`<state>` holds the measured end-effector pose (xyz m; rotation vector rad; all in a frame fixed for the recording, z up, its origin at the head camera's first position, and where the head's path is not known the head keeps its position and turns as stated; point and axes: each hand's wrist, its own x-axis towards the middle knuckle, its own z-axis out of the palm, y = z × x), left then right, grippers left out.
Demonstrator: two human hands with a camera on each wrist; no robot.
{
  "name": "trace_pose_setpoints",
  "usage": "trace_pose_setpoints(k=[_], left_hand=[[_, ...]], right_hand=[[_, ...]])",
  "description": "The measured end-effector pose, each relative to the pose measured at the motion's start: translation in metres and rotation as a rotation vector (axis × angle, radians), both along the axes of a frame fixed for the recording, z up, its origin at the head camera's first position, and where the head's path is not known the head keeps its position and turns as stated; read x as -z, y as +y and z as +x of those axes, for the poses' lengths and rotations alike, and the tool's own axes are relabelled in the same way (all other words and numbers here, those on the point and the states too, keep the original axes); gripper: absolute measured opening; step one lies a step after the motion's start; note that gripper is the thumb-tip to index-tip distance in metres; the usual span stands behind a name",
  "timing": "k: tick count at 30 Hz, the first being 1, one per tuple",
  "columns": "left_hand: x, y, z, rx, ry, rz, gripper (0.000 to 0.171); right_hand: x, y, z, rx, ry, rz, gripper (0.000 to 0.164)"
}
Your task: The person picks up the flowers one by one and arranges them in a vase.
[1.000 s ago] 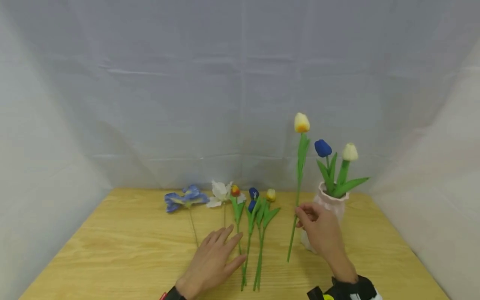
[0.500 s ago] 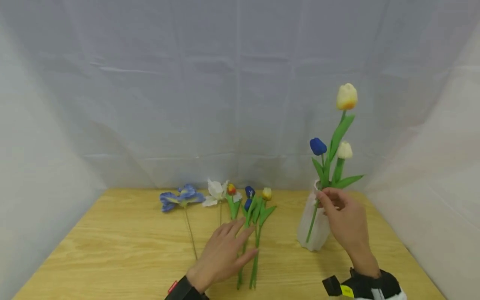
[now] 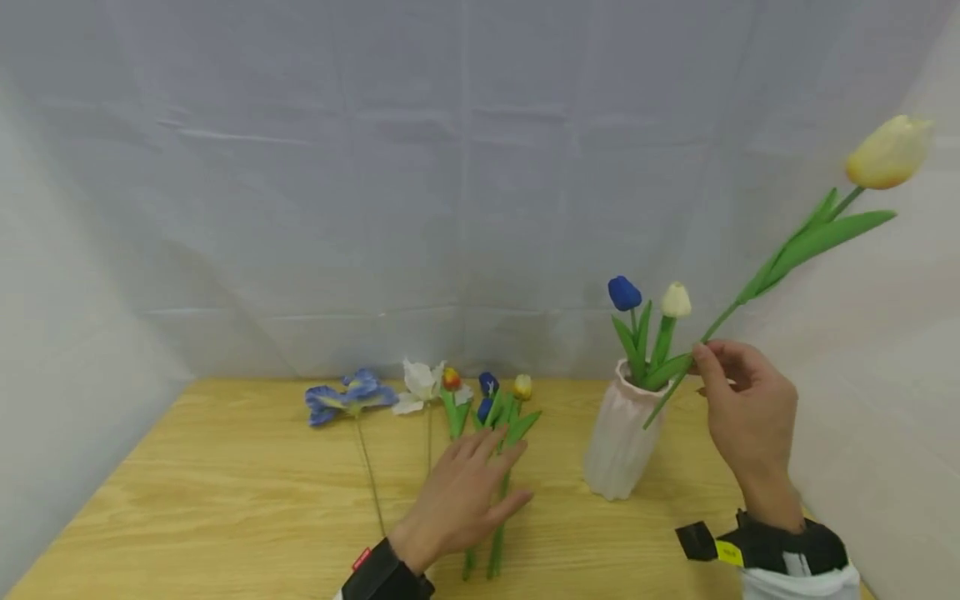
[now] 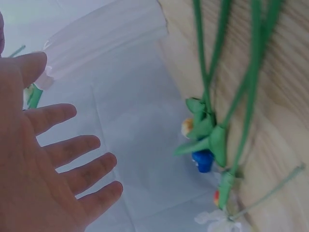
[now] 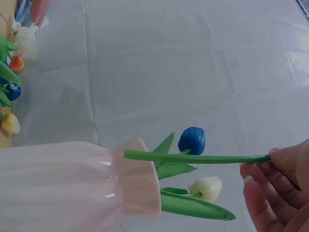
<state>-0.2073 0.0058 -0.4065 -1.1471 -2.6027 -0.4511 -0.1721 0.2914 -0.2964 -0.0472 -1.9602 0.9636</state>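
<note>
My right hand [image 3: 753, 408] pinches the green stem of a yellow-white tulip [image 3: 888, 154] between thumb and fingers. The flower leans up to the right, and its stem's lower end overlaps the front of the vase rim in the head view. The pale pink vase [image 3: 618, 437] stands upright, holding a blue tulip [image 3: 624, 293] and a white tulip [image 3: 676, 300]. In the right wrist view the stem [image 5: 203, 159] crosses before the vase's neck. My left hand [image 3: 465, 496], fingers spread and nothing held, hovers over the stems of the tulips lying on the table.
On the wooden table [image 3: 225, 492] lie a blue-violet flower [image 3: 348, 396], a white flower [image 3: 422, 383], a red-orange tulip [image 3: 452, 379], blue tulips [image 3: 487, 385] and a yellow tulip [image 3: 522, 387]. A grey-white sheet [image 3: 300, 208] hangs behind the table.
My right hand has carried the yellow-white tulip rightward, past the vase, and the flower now tilts strongly right. My left hand has shifted slightly right, still spread over the stems.
</note>
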Motion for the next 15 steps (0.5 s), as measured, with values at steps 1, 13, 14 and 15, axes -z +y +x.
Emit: trace_pose_setpoints(k=[1,13,14,15], left_hand=[[-0.001,0.002,0.000,0.007,0.000,0.005,0.055],[-0.011,0.018,-0.002,0.048,0.073,0.019,0.056],[-0.011,0.018,-0.003,0.049,0.077,0.015,0.056],[-0.011,0.019,-0.003,0.050,0.075,0.012,0.056]], right_hand=[[-0.001,0.002,0.000,0.001,0.014,-0.003,0.019],[-0.016,0.019,-0.010,0.023,0.120,-0.043,0.020],[-0.016,0.020,-0.010,0.025,0.122,-0.046,0.020],[-0.017,0.021,-0.010,0.025,0.123,-0.050,0.020]])
